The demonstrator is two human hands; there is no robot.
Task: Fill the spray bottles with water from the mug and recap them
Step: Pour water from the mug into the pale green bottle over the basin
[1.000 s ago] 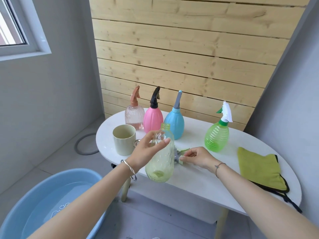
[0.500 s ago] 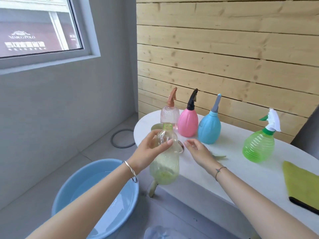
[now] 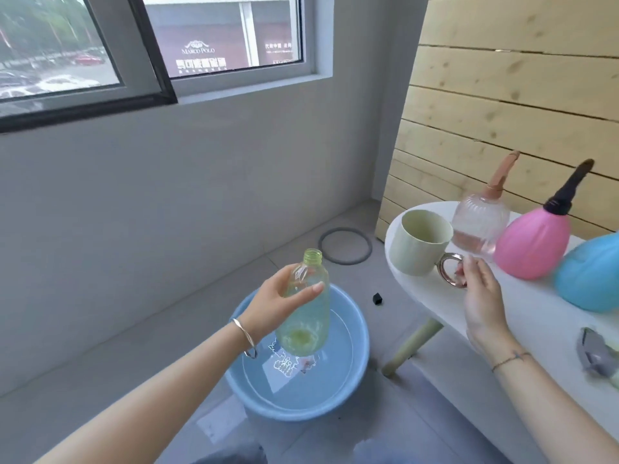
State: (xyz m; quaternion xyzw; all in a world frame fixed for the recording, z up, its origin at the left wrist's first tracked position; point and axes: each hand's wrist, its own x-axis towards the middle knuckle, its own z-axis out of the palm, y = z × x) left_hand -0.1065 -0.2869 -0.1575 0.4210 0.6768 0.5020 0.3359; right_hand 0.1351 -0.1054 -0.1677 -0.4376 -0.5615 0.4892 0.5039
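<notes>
My left hand (image 3: 279, 301) grips an uncapped, pale green clear bottle (image 3: 306, 313) upright above the blue basin (image 3: 355, 373) of water on the floor. My right hand (image 3: 480, 296) reaches the gold handle of the pale green mug (image 3: 418, 242) at the left end of the white table (image 3: 432, 296); its fingers touch the handle, and I cannot tell whether they curl round it. The removed grey and green spray cap (image 3: 594, 356) lies on the table at the right edge. Capped bottles stand behind: clear pink (image 3: 480, 222), pink with black nozzle (image 3: 532, 246), blue (image 3: 589, 272).
A wooden plank wall (image 3: 519, 112) runs behind the table. A grey ring (image 3: 345, 245) and a small black piece (image 3: 377, 298) lie on the tiled floor. A window (image 3: 150, 45) sits in the grey wall at the left. A table leg (image 3: 412, 346) slants beside the basin.
My view has swung left. My left hand carried the open bottle off the table to above the basin. My right hand left the spray cap on the table and moved to the mug's handle.
</notes>
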